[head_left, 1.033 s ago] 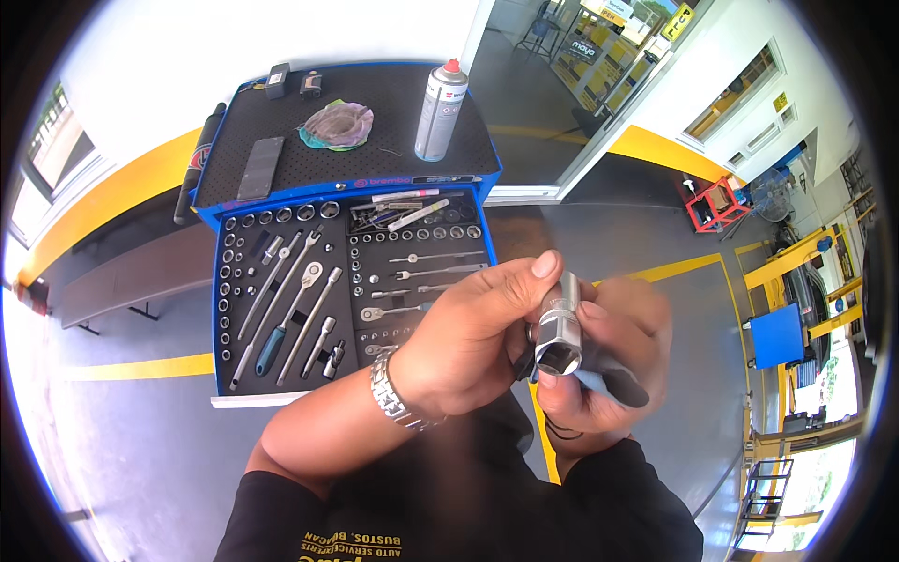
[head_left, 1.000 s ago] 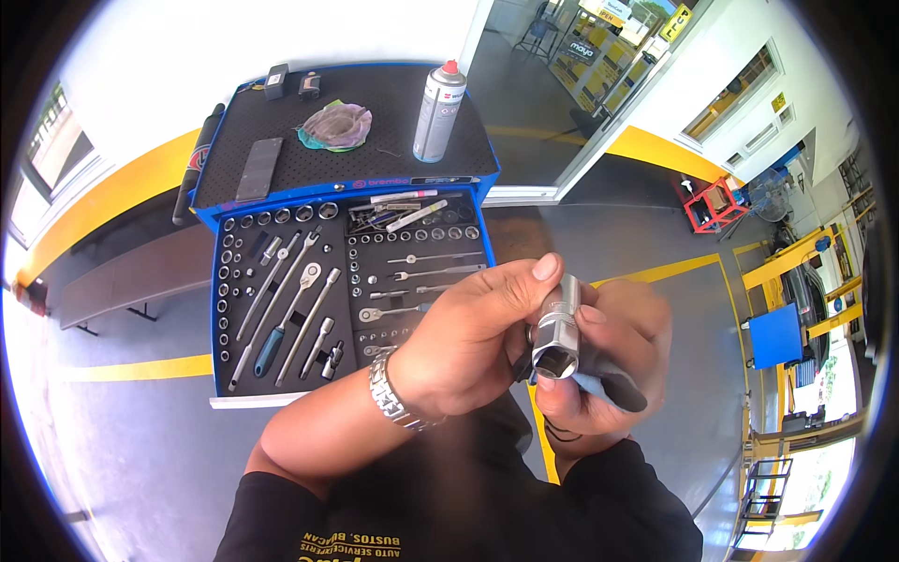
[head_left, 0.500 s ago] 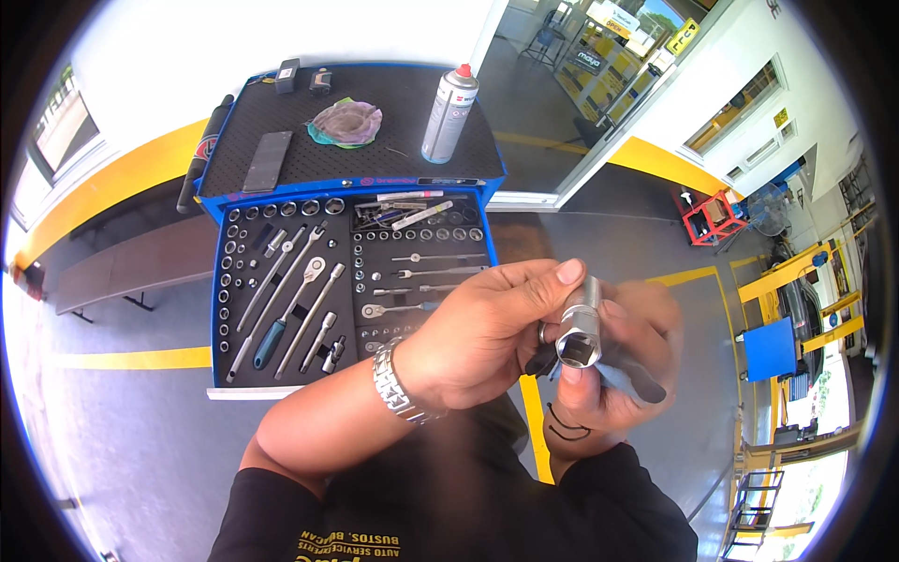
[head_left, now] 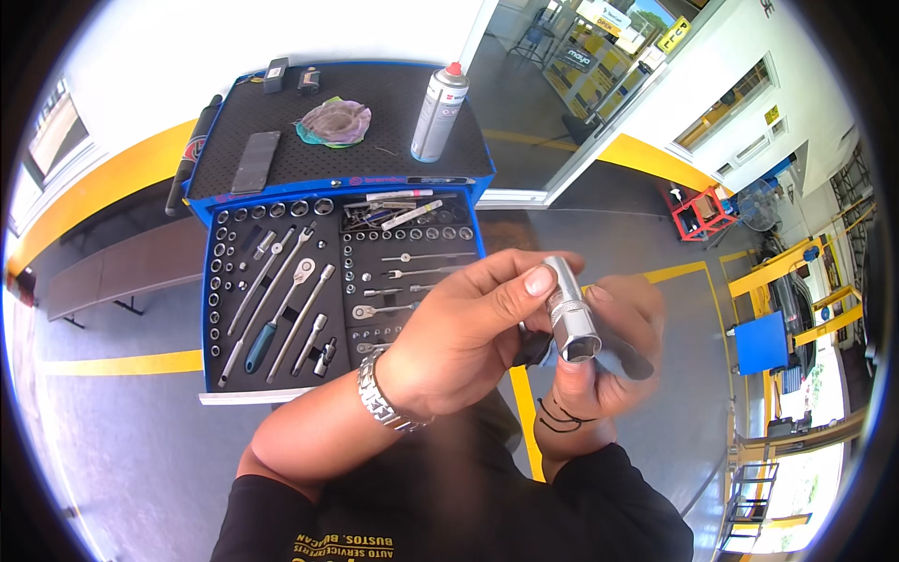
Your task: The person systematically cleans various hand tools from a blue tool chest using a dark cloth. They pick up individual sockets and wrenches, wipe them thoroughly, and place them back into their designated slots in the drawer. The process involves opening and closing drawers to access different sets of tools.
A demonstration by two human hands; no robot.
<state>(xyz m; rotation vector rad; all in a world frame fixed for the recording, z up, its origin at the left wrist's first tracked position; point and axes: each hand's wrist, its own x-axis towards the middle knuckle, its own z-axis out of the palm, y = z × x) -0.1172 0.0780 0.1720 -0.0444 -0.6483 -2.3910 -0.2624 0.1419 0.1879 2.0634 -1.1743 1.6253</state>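
Observation:
A shiny chrome deep socket (head_left: 572, 323) is gripped between the thumb and fingers of my left hand (head_left: 473, 323), its open end angled down to the right. My right hand (head_left: 604, 391) is closed around a grey-blue cloth (head_left: 626, 352) right beside the socket, thumb close to the socket's lower end. Some of the right fingers are blurred. Behind my left forearm, an open drawer (head_left: 245, 397) of a blue tool cabinet holds ratchets, extension bars and rows of sockets in dark foam.
On the cabinet's black top (head_left: 346, 82) stand a spray can (head_left: 438, 114), a crumpled multicoloured cloth (head_left: 333, 123) and a dark phone (head_left: 256, 161). A bench (head_left: 131, 267) is at the left. A red cart (head_left: 702, 215) stands farther off, right of a glass door (head_left: 524, 84).
My left hand has tilted the socket, so its side shows more and its opening less. The right hand stays closed on the cloth beside it. The view has shifted slightly.

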